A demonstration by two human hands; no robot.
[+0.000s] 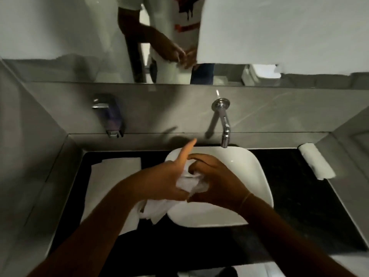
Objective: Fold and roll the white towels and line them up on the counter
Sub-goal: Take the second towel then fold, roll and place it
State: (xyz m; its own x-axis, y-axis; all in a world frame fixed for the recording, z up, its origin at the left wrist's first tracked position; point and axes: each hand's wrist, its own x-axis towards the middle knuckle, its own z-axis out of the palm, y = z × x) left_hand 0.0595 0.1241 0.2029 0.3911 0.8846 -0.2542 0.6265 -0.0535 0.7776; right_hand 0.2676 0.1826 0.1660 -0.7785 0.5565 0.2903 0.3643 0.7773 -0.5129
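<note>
A white towel point(189, 183) is bunched between both my hands above the left part of the white basin point(257, 176). My left hand point(165, 178) grips it from the left with the index finger pointing up. My right hand point(215, 180) curls over its top. A loose end point(155, 209) hangs down under my left wrist. One rolled white towel point(316, 161) lies on the black counter point(299, 196) at the far right. A flat folded white towel point(111, 176) rests on the counter to the left of the basin.
A chrome tap point(224, 124) juts from the grey back wall over the basin. A soap dispenser point(111, 116) is mounted on the wall at left. Above runs a mirror point(79, 37) reflecting a person's arms and a white stack point(261, 74).
</note>
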